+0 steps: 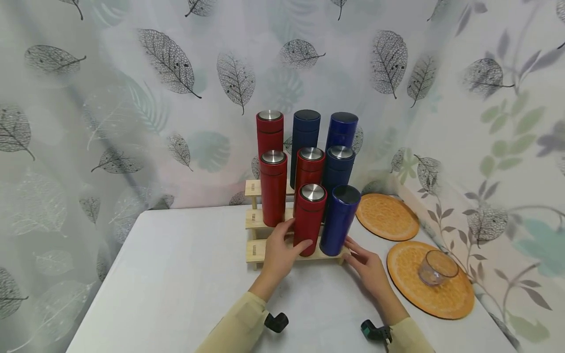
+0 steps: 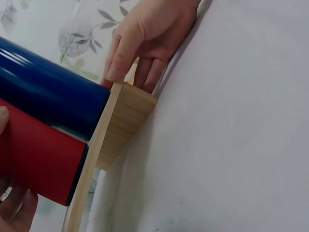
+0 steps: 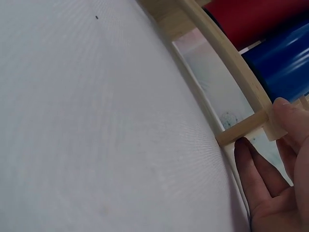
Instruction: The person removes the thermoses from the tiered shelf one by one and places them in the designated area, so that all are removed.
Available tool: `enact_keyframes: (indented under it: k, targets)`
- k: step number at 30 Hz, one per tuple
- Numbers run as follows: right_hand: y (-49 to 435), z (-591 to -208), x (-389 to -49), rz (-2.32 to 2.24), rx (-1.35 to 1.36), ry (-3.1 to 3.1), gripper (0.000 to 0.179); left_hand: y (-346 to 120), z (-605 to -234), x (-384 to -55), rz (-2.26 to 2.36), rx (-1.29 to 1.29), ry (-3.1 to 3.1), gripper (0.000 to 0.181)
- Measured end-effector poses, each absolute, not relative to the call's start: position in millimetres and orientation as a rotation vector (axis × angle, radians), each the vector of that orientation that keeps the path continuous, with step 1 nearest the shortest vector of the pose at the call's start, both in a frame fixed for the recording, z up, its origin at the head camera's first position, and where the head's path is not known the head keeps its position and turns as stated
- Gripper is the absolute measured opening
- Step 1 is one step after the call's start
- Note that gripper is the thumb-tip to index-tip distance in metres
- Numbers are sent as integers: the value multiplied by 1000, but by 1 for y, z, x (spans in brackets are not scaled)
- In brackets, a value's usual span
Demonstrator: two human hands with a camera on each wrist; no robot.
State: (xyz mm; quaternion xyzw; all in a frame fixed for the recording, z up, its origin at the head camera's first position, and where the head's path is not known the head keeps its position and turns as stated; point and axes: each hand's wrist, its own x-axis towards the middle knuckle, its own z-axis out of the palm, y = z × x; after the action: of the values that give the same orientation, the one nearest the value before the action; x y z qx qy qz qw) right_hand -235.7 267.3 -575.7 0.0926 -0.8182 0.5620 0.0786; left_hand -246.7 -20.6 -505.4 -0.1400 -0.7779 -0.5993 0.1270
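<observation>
A three-step wooden display stand (image 1: pixel 255 251) holds several thermos bottles. In the front row, a red thermos (image 1: pixel 308 223) with a steel-topped lid stands beside a glossy blue thermos (image 1: pixel 339 223). My left hand (image 1: pixel 279 251) grips the red one near its base, thumb in front and fingers on its left side. At the lowest step's right end, my right hand (image 1: pixel 370 274) holds the stand; its thumb (image 3: pixel 288 116) lies on the board end and its fingers reach below, beside the leg (image 3: pixel 244 128). Both bottles' bases rest on the board in the left wrist view.
On the middle step stand two red thermoses (image 1: pixel 273 189) and a dark blue one (image 1: pixel 339 164); a red and two blue ones stand behind. Two orange-slice placemats (image 1: pixel 388 215) lie at right, the nearer bearing a clear glass (image 1: pixel 434 269). A leaf-patterned curtain (image 1: pixel 203 147) hangs behind the white table.
</observation>
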Motion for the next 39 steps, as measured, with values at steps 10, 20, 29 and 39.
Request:
enact_keyframes:
  k: [10, 20, 29, 39]
  targets:
    - [265, -564, -234, 1795, 119, -2494, 50, -22, -503, -246, -1770, -392, -2268, 66]
    - [254, -580, -228, 1324, 285, -2468, 39, -23, -509, -245, -1711, -394, -2279, 65]
    - [257, -580, -230, 891, 443, -2451, 37, -25, -511, -250, -1500, -520, -2284, 64]
    - [258, -584, -232, 1255, 366, -2415, 35, -24, -512, -250, -1330, -559, -2336, 69]
